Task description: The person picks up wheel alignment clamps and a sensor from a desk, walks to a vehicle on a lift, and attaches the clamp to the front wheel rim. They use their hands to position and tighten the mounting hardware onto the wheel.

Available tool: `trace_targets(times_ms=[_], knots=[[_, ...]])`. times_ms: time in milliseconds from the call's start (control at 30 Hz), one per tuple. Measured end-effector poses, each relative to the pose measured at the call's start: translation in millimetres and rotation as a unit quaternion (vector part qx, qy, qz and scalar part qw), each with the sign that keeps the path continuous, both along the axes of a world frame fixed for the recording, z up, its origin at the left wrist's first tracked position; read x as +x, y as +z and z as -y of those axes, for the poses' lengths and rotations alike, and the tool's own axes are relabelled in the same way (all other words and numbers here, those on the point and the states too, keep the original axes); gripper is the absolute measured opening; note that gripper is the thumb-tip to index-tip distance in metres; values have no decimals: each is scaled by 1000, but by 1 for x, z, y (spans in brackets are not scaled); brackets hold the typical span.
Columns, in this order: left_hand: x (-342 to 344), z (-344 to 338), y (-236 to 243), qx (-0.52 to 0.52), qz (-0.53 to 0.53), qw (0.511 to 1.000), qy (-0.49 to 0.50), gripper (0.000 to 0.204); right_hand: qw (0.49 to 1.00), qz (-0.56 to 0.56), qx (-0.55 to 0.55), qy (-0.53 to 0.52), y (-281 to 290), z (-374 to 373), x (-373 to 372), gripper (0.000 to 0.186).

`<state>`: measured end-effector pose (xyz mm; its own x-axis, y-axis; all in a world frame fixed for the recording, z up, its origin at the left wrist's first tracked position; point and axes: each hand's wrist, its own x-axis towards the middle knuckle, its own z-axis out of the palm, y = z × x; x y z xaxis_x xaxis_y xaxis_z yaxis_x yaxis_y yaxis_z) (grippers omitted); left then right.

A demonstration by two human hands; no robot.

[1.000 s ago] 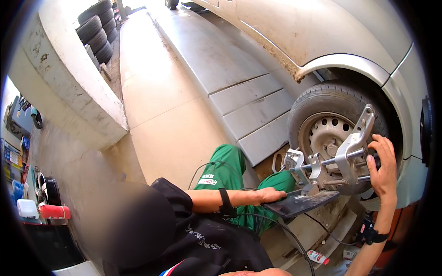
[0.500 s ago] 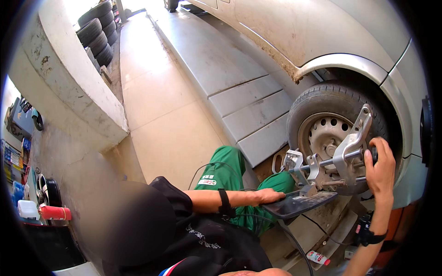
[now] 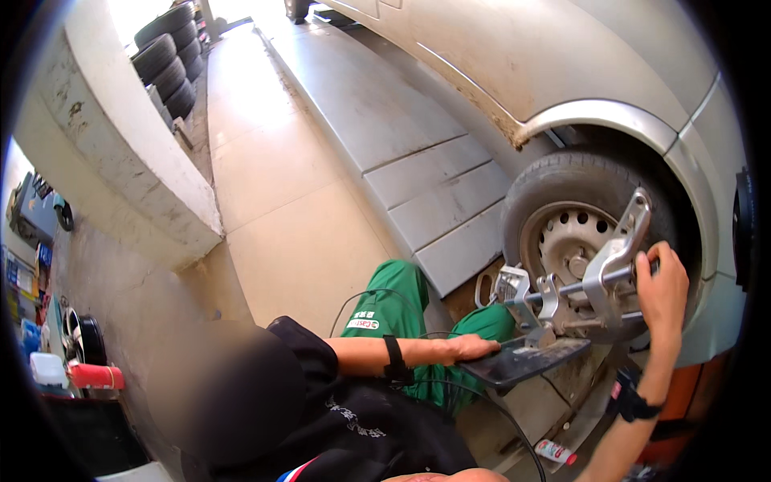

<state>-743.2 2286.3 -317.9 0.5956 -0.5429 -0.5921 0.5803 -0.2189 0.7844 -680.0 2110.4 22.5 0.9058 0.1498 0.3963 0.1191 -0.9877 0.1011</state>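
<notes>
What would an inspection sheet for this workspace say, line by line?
Surface: tan tiled floor, grey platform with dark smudges.
Equipment: metal clamp in front of a wheel; black panel below it.
Clutter: white-and-red bottle lying on its side.
Left hand: at the panel's edge.
Right hand: curled at the clamp's end; exact grip hidden.
Cables: black cable curving below the panel.
Surroundings: stacked tyres, chipped pale pillar, light-coloured vehicle.

- Head view: a head-worn fisheye camera looks down, near the left hand (image 3: pixel 475 348) and right hand (image 3: pixel 665 291).
- The wheel (image 3: pixel 574 233) lies close at right; stacked tires (image 3: pixel 168 79) stand distant, upper left.
</notes>
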Motion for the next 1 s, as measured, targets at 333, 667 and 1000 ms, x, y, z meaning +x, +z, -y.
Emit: trace_targets(times_ms=[333,667,1000], knots=[[-4,1,13,32,25,999,-23,69,994,108,-10,-12,-28,24,16,16],[-5,-1,16,5,26,1000,-7,69,967,19,-50,250,-2,33,-12,21],[1,12,-1,60,154,981,-104,67,979,110,-158,-68,-30,36,26,21]])
